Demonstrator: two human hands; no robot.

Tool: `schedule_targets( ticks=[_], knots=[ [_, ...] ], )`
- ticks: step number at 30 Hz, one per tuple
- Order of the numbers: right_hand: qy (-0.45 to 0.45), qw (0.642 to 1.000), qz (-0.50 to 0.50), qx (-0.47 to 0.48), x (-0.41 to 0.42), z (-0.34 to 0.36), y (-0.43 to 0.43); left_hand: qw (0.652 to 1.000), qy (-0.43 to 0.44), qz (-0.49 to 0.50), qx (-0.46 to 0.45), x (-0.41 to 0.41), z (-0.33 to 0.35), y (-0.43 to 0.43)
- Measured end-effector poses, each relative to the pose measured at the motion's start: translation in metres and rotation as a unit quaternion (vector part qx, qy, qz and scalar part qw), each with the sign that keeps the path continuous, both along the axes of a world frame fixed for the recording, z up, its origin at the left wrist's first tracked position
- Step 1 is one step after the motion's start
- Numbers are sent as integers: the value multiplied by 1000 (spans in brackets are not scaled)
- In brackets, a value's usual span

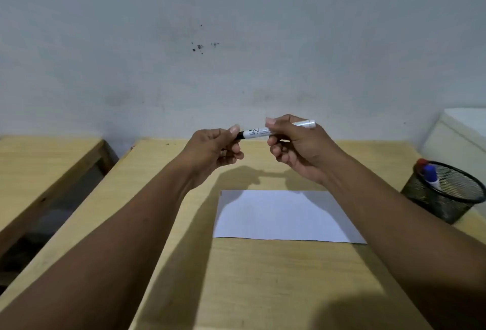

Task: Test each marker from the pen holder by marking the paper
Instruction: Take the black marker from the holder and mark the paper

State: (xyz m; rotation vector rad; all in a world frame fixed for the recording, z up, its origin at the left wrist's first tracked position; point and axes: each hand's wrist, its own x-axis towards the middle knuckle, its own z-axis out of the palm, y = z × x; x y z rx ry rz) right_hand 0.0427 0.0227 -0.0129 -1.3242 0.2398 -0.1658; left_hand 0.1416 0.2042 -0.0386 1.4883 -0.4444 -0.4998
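Observation:
A white-barrelled marker (pixel 259 132) is held level in the air above the far part of the desk. My right hand (pixel 294 145) grips its barrel, whose end sticks out to the right. My left hand (pixel 215 150) pinches the black cap end on the left. Below the hands a blank white sheet of paper (pixel 284 216) lies flat on the wooden desk (pixel 249 277). At the right stands a black mesh pen holder (pixel 447 193) with a blue-capped marker (pixel 431 174) and a red-capped one (pixel 421 163) inside.
A pale wall rises just behind the desk. A second wooden table (pixel 39 161) stands at the left, across a dark gap. A white box-like object (pixel 462 132) sits at the far right behind the holder.

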Motion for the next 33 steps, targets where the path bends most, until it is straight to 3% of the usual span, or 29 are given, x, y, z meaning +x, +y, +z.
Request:
schedule_targets(
  ticks=[5, 12, 17, 19, 20, 22, 25, 29, 33],
  knots=[
    [-41, 995, 73, -55, 14, -14, 18, 1000, 25, -9, -4, 6, -15, 37],
    [-50, 992, 103, -44, 24, -30, 28, 997, 63, 5, -37, 14, -30, 47],
    [-63, 992, 13, 111, 22, -33, 0, 987, 90, 121, -52, 15, -52, 79],
    [-43, 996, 11, 82, 19, -38, -8, 992, 42, 118, 16, 12, -58, 88],
    [-26, 997, 30, 60, 19, -43, -7, 990, -17, 106, 96, 15, -60, 87],
    [5, 996, 75, 43, 20, -52, 5, 963, -132, 59, 228, 19, -61, 80],
    [17, 998, 59, 5, 22, -65, 24, 922, -214, 6, 322, 19, -56, 69],
    [-1, 995, -12, -101, 26, -84, 39, 902, -233, -19, 363, 11, -60, 61],
    [21, 991, -38, -126, 28, -98, 48, 904, -200, -41, 375, 13, -56, 58]
  ],
)
